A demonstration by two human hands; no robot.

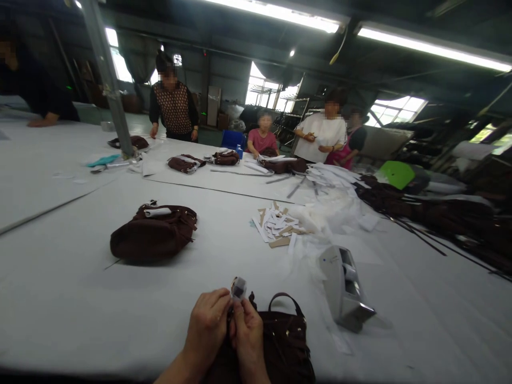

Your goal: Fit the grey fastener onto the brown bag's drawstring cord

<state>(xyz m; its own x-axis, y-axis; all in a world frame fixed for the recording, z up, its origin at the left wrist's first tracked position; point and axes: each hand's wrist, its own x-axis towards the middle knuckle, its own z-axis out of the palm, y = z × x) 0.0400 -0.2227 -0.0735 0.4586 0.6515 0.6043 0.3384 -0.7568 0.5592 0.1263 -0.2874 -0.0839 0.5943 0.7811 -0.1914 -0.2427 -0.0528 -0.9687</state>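
Near the table's front edge, a dark brown handbag point(287, 338) with a raised strap loop lies under my hands. A small piece of clear film point(239, 287) stands up at my fingertips, with something dark and a bit of gold-coloured metal in or behind it. My left hand point(208, 322) pinches it from the left, fingers closed. From the right and just below, my right hand point(248, 329) also pinches it between thumb and fingers. Part of the handbag is hidden behind both wrists. To the right stands a grey tape dispenser point(338, 288).
Another brown handbag point(150, 237) lies ahead on the left. Paper and card strips point(278, 226) are heaped mid-table, beside crumpled white sheets point(332, 208). Dark bags and straps point(440, 213) pile up at right. A metal post point(108, 80) rises at left; several co-workers are around the table.
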